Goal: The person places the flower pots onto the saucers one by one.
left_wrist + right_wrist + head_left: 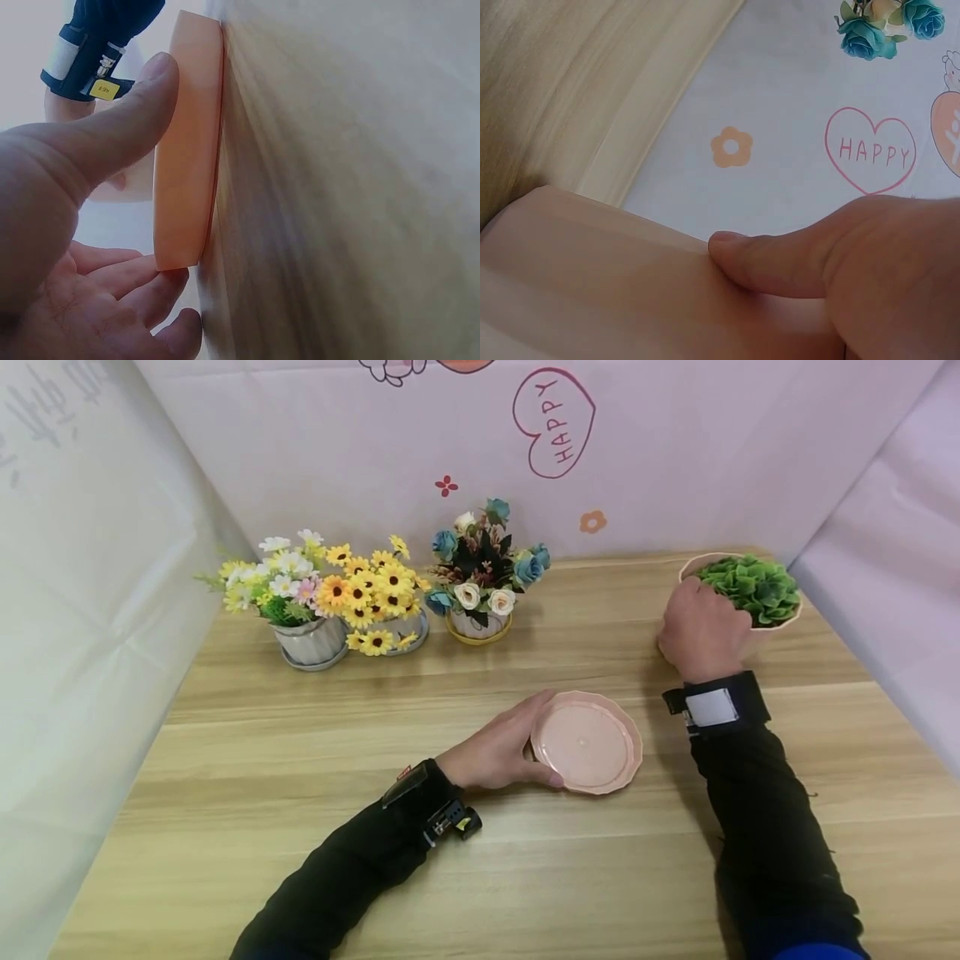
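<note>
My left hand (501,745) grips a round pink plant saucer (585,745) by its left edge near the middle of the wooden table. In the left wrist view, the thumb lies along the side of the saucer (189,150) and the fingers reach its lower end. At the back right, my right hand (703,628) holds the near-left rim of a pink flowerpot (756,641) with a green leafy plant (753,587) in it. The thumb presses the outer wall of the pot (607,262) in the right wrist view; the other fingers are hidden.
Along the back left stand a pot of white and pink daisies (309,643), a pot of yellow flowers (378,593) and a pot of blue and white roses (480,627), each on a saucer. A printed white cloth (660,460) hangs behind the wooden table (300,735).
</note>
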The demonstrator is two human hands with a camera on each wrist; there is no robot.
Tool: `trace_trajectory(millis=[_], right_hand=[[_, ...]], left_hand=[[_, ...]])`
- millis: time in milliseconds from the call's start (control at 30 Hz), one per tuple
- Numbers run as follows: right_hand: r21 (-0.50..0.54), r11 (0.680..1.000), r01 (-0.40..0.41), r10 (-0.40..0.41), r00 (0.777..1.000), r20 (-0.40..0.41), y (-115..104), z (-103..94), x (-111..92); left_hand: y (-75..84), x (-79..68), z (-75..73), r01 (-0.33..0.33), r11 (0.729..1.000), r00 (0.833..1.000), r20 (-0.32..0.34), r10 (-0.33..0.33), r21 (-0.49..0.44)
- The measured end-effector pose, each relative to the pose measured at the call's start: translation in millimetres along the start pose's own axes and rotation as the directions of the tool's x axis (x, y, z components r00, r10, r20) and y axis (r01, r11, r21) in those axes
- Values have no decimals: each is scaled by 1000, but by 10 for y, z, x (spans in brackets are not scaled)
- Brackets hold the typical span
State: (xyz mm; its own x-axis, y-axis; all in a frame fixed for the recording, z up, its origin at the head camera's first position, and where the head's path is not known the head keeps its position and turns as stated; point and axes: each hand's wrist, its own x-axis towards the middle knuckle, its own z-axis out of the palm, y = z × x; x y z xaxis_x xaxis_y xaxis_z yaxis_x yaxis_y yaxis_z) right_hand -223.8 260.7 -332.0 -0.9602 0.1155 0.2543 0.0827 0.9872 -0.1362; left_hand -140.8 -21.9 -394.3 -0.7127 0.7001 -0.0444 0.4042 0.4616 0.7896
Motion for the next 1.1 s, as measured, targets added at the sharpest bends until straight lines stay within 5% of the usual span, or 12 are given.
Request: trace_trajectory(millis=[500, 1100], right_hand=[[-6, 1000, -11, 12, 997, 72, -12, -17, 29], [-2, 1000, -4, 4, 998, 56, -11, -26, 13]], left_hand=[[13, -11, -9, 6, 1000, 1000, -6, -6, -5], [-72, -33, -87, 27, 1000, 999, -35, -27, 9]])
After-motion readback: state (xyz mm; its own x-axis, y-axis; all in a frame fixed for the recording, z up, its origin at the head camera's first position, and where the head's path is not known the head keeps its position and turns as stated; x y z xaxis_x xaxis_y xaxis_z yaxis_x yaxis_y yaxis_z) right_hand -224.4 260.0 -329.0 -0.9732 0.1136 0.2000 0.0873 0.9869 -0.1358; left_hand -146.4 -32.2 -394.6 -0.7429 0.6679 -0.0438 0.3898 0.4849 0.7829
